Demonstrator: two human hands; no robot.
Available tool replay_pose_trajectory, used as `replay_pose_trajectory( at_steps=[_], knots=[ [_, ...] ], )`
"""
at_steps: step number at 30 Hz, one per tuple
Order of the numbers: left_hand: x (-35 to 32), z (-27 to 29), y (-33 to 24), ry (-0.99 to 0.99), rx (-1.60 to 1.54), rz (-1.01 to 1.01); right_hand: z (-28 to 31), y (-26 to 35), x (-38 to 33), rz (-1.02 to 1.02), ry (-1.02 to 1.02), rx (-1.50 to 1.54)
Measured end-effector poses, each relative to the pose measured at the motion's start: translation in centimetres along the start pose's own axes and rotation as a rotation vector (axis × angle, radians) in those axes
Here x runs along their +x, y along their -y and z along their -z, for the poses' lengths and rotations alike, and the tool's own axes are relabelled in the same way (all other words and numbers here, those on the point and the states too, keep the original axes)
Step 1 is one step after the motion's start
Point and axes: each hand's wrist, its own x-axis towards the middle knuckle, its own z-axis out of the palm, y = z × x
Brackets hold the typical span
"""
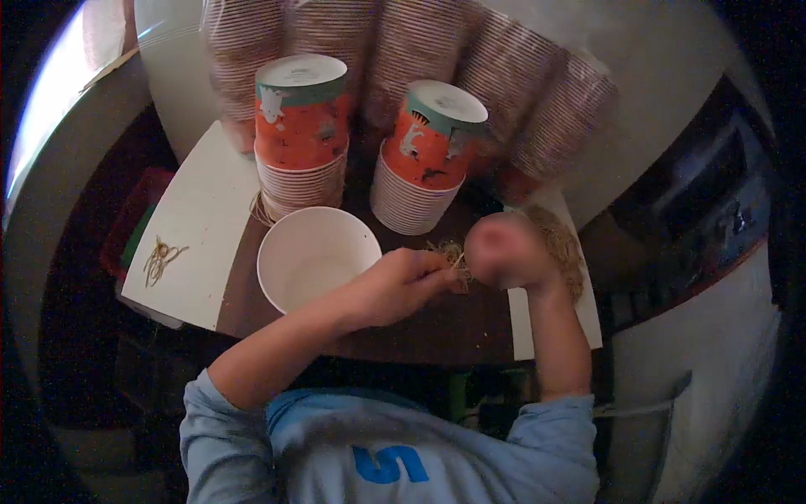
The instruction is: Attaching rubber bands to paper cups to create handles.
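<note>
My left hand [405, 287] reaches across the dark tabletop with its fingertips pinched on a small tangle of thin straw-coloured strands [462, 279]. Just right of it, my right hand [506, 250] is raised and smeared by motion, so its fingers cannot be made out. Beside my left forearm an open white paper tub [294, 244] shows its bare inside; the forearm covers part of its near rim. A larger heap of tan stringy strands [561, 248] lies beyond my right hand, partly hidden by it.
Behind the tub stand two stacks of upside-down orange paper tubs, a left stack [302, 126] and a right stack [432, 151]. Several tall plastic-wrapped tub stacks [411, 59] line the back. On the white left panel [189, 227] lies a small strand bunch [159, 260].
</note>
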Motion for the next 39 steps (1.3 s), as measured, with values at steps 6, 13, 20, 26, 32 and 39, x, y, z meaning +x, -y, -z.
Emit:
replay_pose_trajectory(
  at_steps=[6, 13, 20, 26, 32, 39],
  knots=[
    [-4.8, 3.2, -3.4, -0.415, -0.364, 0.075, 1.7, -4.7, 0.4, -0.079, -0.002, -0.763],
    [-12.3, 2.6, -5.2, -0.563, -0.678, 0.071, 7.7, -12.3, -3.5, -0.383, -0.444, -1.809],
    [-13.7, 0.1, -2.4, -0.045, -0.477, 0.215, -9.9, 2.7, -2.6, 0.261, 0.052, -0.681],
    [-13.7, -1.1, 0.8, -0.091, -0.635, 0.225, -16.7, 0.6, -1.6, 0.206, 0.137, -0.376],
    [-16.6, -1.3, 3.0, -0.136, -0.815, 0.362, -18.3, -2.6, -1.0, 0.374, -0.102, -0.578],
    [-18.8, -3.1, 6.0, -0.137, -1.101, 0.391, -18.6, -3.6, -0.8, 0.311, -0.233, -0.451]
  ],
)
